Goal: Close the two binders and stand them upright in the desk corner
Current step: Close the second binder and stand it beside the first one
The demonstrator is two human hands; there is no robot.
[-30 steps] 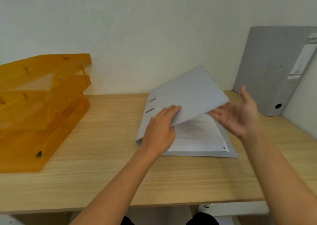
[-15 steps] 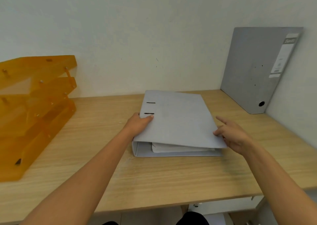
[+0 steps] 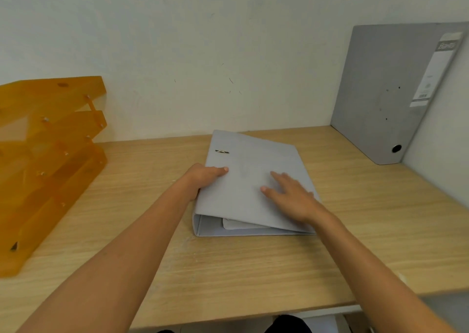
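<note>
A second ago I had the cover of the light grey binder point(image 3: 253, 180) lifted, with the printed sheets showing under it; half a second ago it came down, and now it lies almost flat over the pages near the middle of the table point(image 3: 253, 269), a little toward the back edge. My right hand point(image 3: 289, 195) has moved from the cover's free edge onto its top and rests there flat, fingers spread, gripping nothing, only pressing. My left hand point(image 3: 203, 178) stays at the spine side, its grip clasped round that edge with the thumb on top. At the near end the cover still gapes a little above the paper, so I judge the closing nearly done but not quite seated.

The darker grey binder point(image 3: 380, 96) already stands upright in the back right corner of the table, against the wall, well apart from this one. So I read one binder as placed, and this one as due to be pressed shut, then carried and stood beside it. The orange letter tray point(image 3: 45, 160) at the left edge plays no part.
</note>
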